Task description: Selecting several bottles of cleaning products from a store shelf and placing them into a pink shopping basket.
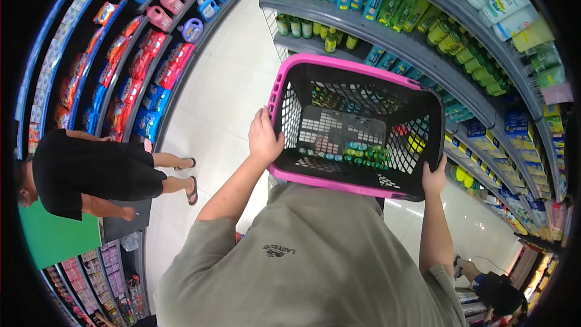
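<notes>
I carry a black shopping basket (357,63) with a pink rim in front of my body, its mesh walls showing the surroundings through the gaps. On its left rim my left hand (265,139) is closed, fingers curled over the pink edge. My right hand (434,178) grips the black right edge near the front corner, its fingers partly hidden behind the wall. Several small green bottles (368,154) with pale tops lie in rows at the basket's near right. The rest of the basket's black bottom has openings that let the floor show.
Ahead and to the right, curved grey shelves (411,39) hold green and blue bottles. Detergent bags and jugs fill the shelf on the left (166,30). A person in black (109,169) stands by the left shelves; another person (499,290) is at the lower right.
</notes>
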`<state>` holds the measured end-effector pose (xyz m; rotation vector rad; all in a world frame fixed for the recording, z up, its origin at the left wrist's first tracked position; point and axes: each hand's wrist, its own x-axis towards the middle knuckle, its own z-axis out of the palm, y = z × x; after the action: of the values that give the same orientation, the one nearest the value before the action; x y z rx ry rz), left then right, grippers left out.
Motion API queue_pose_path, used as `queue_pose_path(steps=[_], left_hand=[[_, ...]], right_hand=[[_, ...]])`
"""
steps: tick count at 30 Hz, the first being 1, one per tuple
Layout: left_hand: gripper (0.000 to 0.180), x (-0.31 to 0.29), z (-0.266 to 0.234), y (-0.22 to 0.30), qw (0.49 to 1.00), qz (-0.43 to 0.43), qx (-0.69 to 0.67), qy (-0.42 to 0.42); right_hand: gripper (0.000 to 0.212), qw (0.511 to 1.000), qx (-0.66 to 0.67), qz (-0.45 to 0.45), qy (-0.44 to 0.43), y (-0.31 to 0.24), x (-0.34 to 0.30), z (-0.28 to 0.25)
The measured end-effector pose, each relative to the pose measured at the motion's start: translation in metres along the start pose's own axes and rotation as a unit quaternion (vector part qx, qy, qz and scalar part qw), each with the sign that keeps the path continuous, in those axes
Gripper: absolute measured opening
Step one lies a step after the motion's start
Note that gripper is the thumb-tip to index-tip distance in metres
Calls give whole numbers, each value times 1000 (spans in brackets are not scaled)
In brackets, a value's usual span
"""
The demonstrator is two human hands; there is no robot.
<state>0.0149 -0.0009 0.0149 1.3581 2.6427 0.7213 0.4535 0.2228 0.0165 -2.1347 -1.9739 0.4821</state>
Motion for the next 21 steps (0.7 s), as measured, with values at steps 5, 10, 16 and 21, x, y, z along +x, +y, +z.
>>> queue_pose_path(steps=[5,10,16,21], left_hand=[[53,83,-33,28,981,103,-48,154],[45,220,-82,45,961,77,-134,229],[48,347,-119,54,974,-21,-129,185],[53,397,-115,55,973,-30,-100,206]], right_hand=[[76,999,14,-28,29,17,5,11],[77,1000,20,-13,14,15,4,10],[75,999,35,-20,18,7,2,5],[73,998,42,-29,37,12,3,9]])
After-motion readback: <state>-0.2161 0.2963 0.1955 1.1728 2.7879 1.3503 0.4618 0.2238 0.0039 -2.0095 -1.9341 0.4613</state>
